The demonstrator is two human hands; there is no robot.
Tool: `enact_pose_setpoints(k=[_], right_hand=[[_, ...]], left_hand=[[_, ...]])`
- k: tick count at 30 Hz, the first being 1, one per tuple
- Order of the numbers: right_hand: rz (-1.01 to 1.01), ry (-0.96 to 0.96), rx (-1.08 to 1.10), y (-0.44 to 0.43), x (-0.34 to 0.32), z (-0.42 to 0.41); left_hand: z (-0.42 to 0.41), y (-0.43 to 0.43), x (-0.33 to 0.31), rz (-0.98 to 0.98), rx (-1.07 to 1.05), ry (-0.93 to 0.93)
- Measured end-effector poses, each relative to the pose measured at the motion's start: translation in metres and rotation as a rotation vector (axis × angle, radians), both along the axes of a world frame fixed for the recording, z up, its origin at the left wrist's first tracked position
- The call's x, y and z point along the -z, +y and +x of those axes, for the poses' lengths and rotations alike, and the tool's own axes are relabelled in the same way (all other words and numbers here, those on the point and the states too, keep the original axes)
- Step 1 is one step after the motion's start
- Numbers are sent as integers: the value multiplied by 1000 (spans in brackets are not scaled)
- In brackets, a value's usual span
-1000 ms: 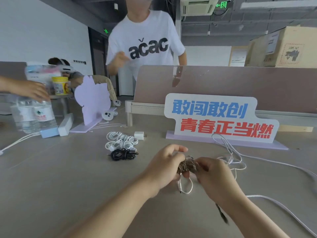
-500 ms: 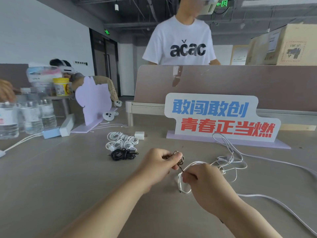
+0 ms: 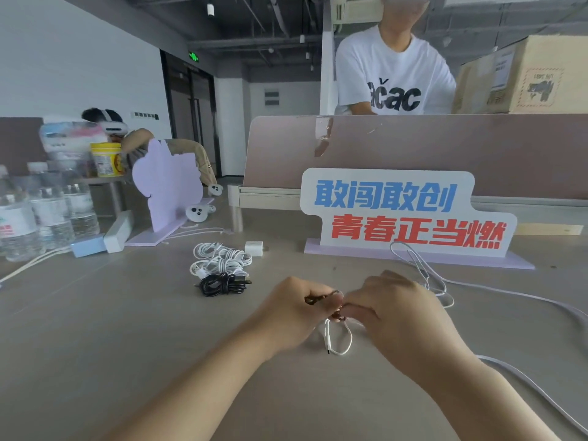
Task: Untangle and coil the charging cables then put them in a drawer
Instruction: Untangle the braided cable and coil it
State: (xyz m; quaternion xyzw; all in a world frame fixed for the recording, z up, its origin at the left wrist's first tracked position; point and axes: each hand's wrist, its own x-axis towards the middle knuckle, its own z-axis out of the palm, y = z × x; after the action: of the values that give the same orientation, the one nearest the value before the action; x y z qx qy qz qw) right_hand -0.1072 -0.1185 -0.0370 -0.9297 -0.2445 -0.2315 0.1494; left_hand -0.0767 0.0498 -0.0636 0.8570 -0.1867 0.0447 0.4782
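My left hand [image 3: 296, 316] and my right hand [image 3: 401, 316] meet over the middle of the table, both pinched on a thin brown braided cable [image 3: 318, 299] that shows between the fingertips. A small loop of white cable [image 3: 339, 340] hangs below my fingers onto the table. More loose white cable [image 3: 423, 268] trails off to the right behind my right hand. Farther back lie coiled white cables [image 3: 219, 259] and a coiled black cable [image 3: 222, 283]. No drawer is in view.
A white charger plug [image 3: 254, 248] lies by the coils. A sign with blue and red characters [image 3: 404, 214] stands behind my hands. Water bottles [image 3: 47, 211], small boxes and a lilac cut-out [image 3: 168, 183] stand at the left. A person in a white T-shirt stands behind the partition.
My hands have come close together again on the brown cable, the right hand now higher and covering most of it. The person behind the partition has moved to the right.
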Motion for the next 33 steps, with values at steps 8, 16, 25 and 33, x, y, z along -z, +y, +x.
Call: enact_pose_setpoints(k=[8, 16, 25, 33], right_hand=[[516, 46, 164, -3, 4, 8], [781, 267, 115, 2, 11, 13], [506, 319, 107, 17, 18, 5], [394, 281, -25, 23, 13, -4]], left_hand=[[-15, -6, -10, -76, 134, 51], [-18, -18, -15, -490, 97, 229], [2, 1, -9, -648, -189, 331], [4, 7, -5, -405, -385, 105]])
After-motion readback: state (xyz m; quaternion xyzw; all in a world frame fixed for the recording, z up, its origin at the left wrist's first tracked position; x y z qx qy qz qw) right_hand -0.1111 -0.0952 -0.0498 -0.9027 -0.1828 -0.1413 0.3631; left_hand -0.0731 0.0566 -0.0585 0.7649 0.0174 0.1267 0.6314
